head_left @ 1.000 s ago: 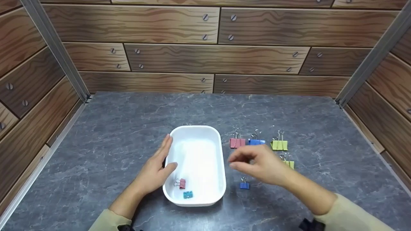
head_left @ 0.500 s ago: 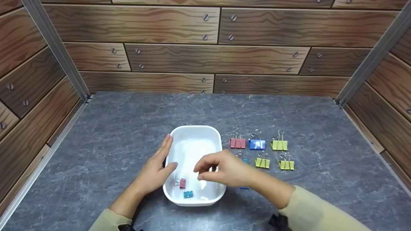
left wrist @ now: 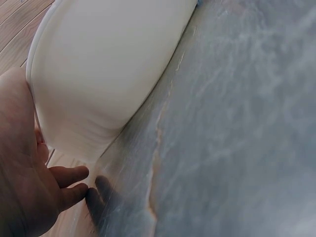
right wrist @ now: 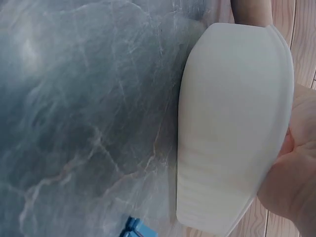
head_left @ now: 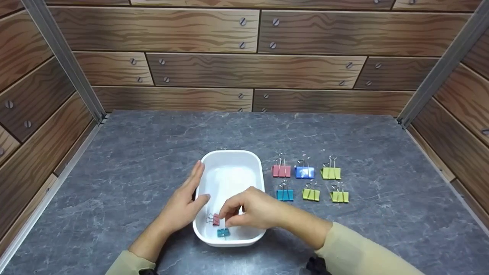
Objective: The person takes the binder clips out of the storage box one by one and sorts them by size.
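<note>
Against the left wall of a white rectangular tub (head_left: pixel 230 154), my left hand (head_left: pixel 182 208) rests with its fingers along the outside and the thumb over the rim. My right hand (head_left: pixel 254 210) reaches down into the tub with thumb and fingertips curled close together. Whether anything is pinched there is hidden. Just left of these fingertips lies a small pink binder clip (head_left: pixel 216 219) on the tub floor. Below them is a small teal binder clip (head_left: pixel 223 232). In the right wrist view a blue clip (right wrist: pixel 138 228) shows partly at the lower edge.
Right of the tub, larger binder clips stand in two rows: pink (head_left: pixel 281 170), blue (head_left: pixel 305 172) and yellow-green (head_left: pixel 331 173) behind, teal (head_left: pixel 285 195) and two yellow-green (head_left: pixel 311 194) in front. The right forearm covers part of the grey tabletop (head_left: pixel 153 141). Wood-patterned walls (head_left: pixel 202 68) enclose it.
My right hand has moved left from beside the clips, over the tub's rim and down inside it. The front row of clips has come into view. The left hand stays put.
</note>
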Tool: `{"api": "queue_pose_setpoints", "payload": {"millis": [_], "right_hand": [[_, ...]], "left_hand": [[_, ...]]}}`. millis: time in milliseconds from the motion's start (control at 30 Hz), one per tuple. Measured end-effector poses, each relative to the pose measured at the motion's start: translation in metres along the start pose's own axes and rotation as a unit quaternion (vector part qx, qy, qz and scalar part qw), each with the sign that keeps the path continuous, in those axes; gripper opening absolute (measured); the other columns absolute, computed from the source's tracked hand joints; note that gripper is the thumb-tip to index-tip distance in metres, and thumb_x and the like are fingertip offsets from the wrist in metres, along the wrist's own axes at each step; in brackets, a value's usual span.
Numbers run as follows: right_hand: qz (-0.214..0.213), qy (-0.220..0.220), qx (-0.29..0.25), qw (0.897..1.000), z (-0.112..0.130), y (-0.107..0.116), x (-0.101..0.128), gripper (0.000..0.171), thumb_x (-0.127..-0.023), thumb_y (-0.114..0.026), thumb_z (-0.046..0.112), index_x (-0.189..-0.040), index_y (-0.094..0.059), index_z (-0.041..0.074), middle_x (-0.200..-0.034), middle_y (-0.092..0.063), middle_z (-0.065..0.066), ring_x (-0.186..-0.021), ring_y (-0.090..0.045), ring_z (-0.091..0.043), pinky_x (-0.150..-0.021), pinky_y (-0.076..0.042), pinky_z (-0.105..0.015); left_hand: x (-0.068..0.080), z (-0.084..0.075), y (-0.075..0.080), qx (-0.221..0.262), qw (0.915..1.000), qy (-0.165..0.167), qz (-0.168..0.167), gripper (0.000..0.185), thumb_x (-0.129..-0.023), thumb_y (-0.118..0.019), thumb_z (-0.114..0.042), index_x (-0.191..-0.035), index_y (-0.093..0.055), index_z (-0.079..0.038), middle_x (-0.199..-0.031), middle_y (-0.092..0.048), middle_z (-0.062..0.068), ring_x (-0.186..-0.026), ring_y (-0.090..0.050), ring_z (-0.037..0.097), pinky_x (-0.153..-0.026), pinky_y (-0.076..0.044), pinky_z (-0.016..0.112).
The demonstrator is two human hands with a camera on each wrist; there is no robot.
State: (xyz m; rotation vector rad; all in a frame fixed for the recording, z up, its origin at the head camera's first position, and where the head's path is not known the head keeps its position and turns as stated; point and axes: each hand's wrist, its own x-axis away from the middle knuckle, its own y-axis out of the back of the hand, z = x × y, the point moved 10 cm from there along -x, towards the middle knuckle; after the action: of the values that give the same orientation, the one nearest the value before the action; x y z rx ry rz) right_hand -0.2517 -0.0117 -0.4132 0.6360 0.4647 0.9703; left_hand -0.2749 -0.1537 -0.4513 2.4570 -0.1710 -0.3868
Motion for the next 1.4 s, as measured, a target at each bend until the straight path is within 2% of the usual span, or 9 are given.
{"api": "queue_pose_setpoints", "payload": {"millis": [133,367,533,767,1067,1267,1400], "right_hand": [[0.018,-0.003,0.034,0.999,0.0,-0.007,0.0,0.017,-0.091,-0.084,0.012,-0.108,-0.084,0.011,-0.095,-0.08,0.005,-0.083,-0.064,0.009,-0.081,-0.061,-0.028],[0.033,-0.016,0.119,0.992,-0.002,-0.013,0.002,0.015,-0.091,-0.085,0.024,-0.106,-0.085,0.021,-0.09,-0.078,0.015,-0.077,-0.058,0.013,-0.075,-0.048,-0.011],[0.036,-0.015,0.156,0.987,-0.001,-0.014,0.002,0.013,-0.091,-0.086,0.028,-0.103,-0.086,0.025,-0.089,-0.078,0.019,-0.073,-0.054,0.015,-0.07,-0.043,-0.009],[0.05,-0.011,0.185,0.981,0.001,-0.018,0.0,0.014,-0.09,-0.086,0.03,-0.104,-0.086,0.026,-0.088,-0.077,0.021,-0.067,-0.049,0.015,-0.066,-0.039,-0.009],[0.05,0.041,0.199,0.978,0.009,-0.025,-0.003,0.012,-0.09,-0.085,0.027,-0.101,-0.086,0.023,-0.088,-0.078,0.017,-0.065,-0.049,0.015,-0.064,-0.043,-0.01],[0.055,0.04,0.204,0.977,0.008,-0.028,-0.005,0.008,-0.092,-0.084,0.026,-0.1,-0.087,0.024,-0.092,-0.079,0.016,-0.068,-0.05,0.016,-0.067,-0.044,-0.008],[0.065,0.034,0.199,0.977,0.007,-0.029,-0.006,0.012,-0.092,-0.084,0.027,-0.104,-0.087,0.024,-0.094,-0.079,0.016,-0.07,-0.05,0.017,-0.069,-0.043,-0.007]], "left_hand": [[0.001,-0.001,0.0,0.0,1.0,-0.002,0.0,0.08,-0.1,-0.06,-0.021,-0.17,-0.021,-0.013,-0.177,-0.015,0.005,-0.159,-0.023,0.03,-0.126,-0.025,0.055],[0.001,-0.003,0.0,-0.003,0.9999,-0.012,-0.003,0.081,-0.1,-0.061,-0.02,-0.17,-0.022,-0.01,-0.177,-0.015,0.005,-0.159,-0.023,0.031,-0.126,-0.025,0.054],[-0.001,-0.004,0.0,-0.003,0.9999,-0.016,-0.003,0.08,-0.1,-0.061,-0.019,-0.17,-0.022,-0.009,-0.177,-0.015,0.005,-0.159,-0.023,0.03,-0.126,-0.025,0.053],[-0.001,-0.003,-0.001,-0.005,0.9999,-0.011,-0.001,0.081,-0.1,-0.061,-0.02,-0.17,-0.022,-0.01,-0.177,-0.015,0.005,-0.159,-0.023,0.03,-0.126,-0.025,0.054],[0.0,-0.003,-0.001,0.0,0.9999,-0.014,-0.004,0.081,-0.099,-0.061,-0.018,-0.17,-0.022,-0.01,-0.176,-0.017,0.009,-0.158,-0.024,0.031,-0.125,-0.027,0.055],[0.0,-0.003,-0.001,-0.002,0.9998,-0.017,-0.006,0.081,-0.099,-0.061,-0.019,-0.17,-0.022,-0.011,-0.176,-0.015,0.003,-0.158,-0.025,0.031,-0.125,-0.027,0.053],[0.0,-0.002,0.0,-0.004,0.9999,-0.015,-0.006,0.081,-0.099,-0.061,-0.019,-0.17,-0.022,-0.011,-0.176,-0.014,0.001,-0.158,-0.026,0.031,-0.125,-0.027,0.054]]}}
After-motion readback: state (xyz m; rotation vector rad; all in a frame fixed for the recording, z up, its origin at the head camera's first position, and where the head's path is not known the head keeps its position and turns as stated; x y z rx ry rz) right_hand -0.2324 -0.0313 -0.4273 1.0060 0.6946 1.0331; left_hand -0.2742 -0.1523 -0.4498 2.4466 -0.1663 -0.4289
